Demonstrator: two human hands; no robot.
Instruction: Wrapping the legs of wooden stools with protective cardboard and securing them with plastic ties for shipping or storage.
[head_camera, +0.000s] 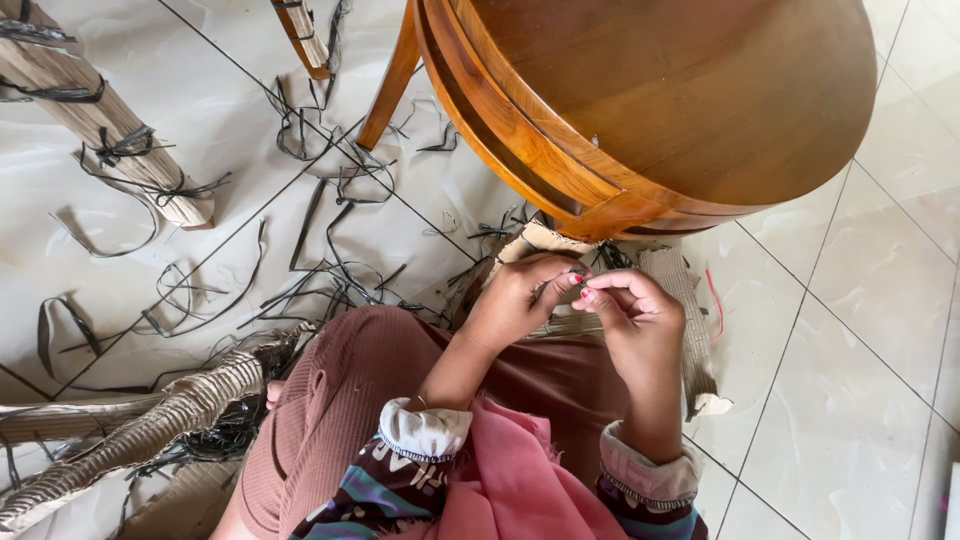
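Polished honey-brown wood makes up the round table (650, 100), smooth and glossy, with a banded curved rim and a slanted leg. Just below that rim the person's two hands meet: the left hand (515, 300) and the right hand (630, 315) are both curled tight, thumb and fingertips pinched on a thin dark strip (572, 283) held between them, too small to tell its material for certain. Under the hands, against the table's base, lies ribbed corrugated cardboard (690, 340), pale brown and torn at the edges. Left of the table, thin black straps (330, 230) curl in loose tangles over glossy white floor tiles (860, 350). Farther left of the table, cardboard-wrapped legs (100, 120) bound with black strapping lie on the floor, and more crumpled corrugated wrap (160, 420) sits beside the person's ribbed, rust-coloured trouser knee (340, 400).
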